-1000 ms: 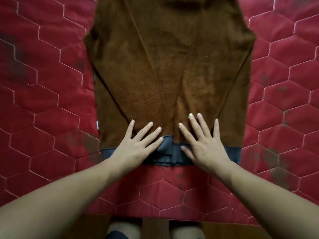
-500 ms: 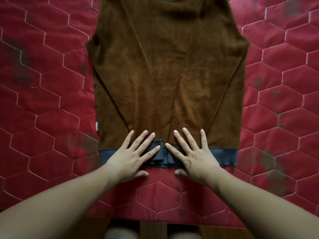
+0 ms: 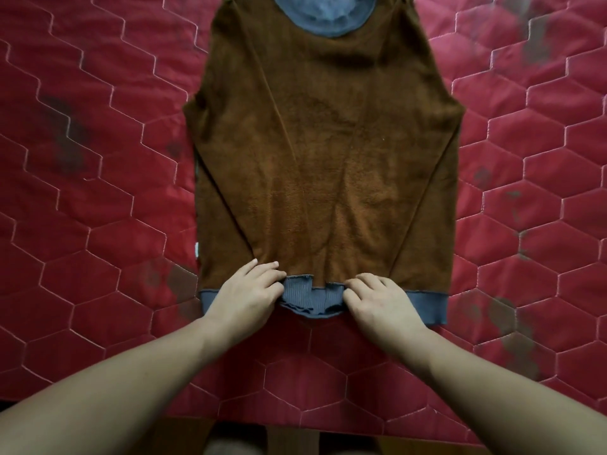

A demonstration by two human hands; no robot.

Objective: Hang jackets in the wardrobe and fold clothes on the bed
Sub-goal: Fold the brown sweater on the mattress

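A brown fleece sweater (image 3: pixel 328 142) lies flat on the bed, both sleeves folded in over its body, its grey-blue collar (image 3: pixel 328 18) at the far end. The grey-blue ribbed hem and cuffs (image 3: pixel 312 298) run along its near edge. My left hand (image 3: pixel 246 293) grips the near edge left of the middle, fingers curled into the fabric. My right hand (image 3: pixel 381 300) grips the same edge right of the middle, fingers curled too. The two sleeve cuffs bunch up between my hands.
A red quilted bedspread (image 3: pixel 98 192) with a hexagon stitch pattern covers the bed on every side of the sweater. Its near edge (image 3: pixel 295 421) runs just in front of my forearms, with my legs below it.
My hands lay flat with spread fingers on the sweater's lower part; they slid back to the hem and curled onto it. The view shifted, so the collar shows now.
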